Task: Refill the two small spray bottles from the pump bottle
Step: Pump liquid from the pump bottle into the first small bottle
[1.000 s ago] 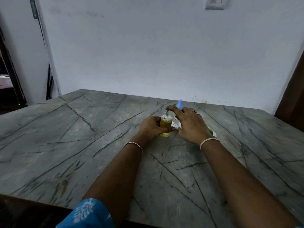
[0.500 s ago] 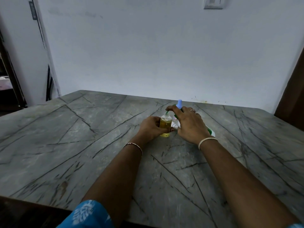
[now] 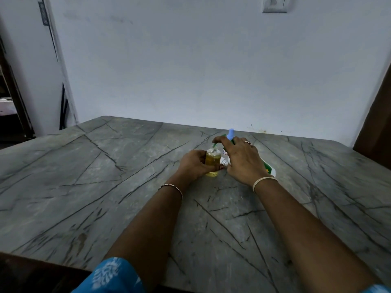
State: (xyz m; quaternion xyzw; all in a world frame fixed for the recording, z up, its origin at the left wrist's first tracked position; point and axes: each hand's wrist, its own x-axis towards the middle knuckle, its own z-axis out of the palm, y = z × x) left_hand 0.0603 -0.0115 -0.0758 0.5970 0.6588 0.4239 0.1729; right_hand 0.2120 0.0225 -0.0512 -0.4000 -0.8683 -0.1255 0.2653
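Note:
A small clear bottle (image 3: 212,160) with yellow liquid stands upright on the grey table (image 3: 105,176), its threaded neck bare of a cap. My left hand (image 3: 195,163) is wrapped around it from the left. My right hand (image 3: 241,159) lies over the white and green pump bottle (image 3: 268,168), with the forefinger on the green pump head (image 3: 218,138), whose spout sits above the small bottle's neck. Behind the hand a second small bottle with a light blue cap (image 3: 231,133) sticks up; its body is hidden.
The grey marble-patterned table runs to a white wall (image 3: 211,70) at the back. A dark doorway (image 3: 10,102) is at the far left and a brown panel (image 3: 378,127) at the far right. The table's near edge is at the bottom of the view.
Both hands and the bottles stay in the same place. Only the view shifts very slightly.

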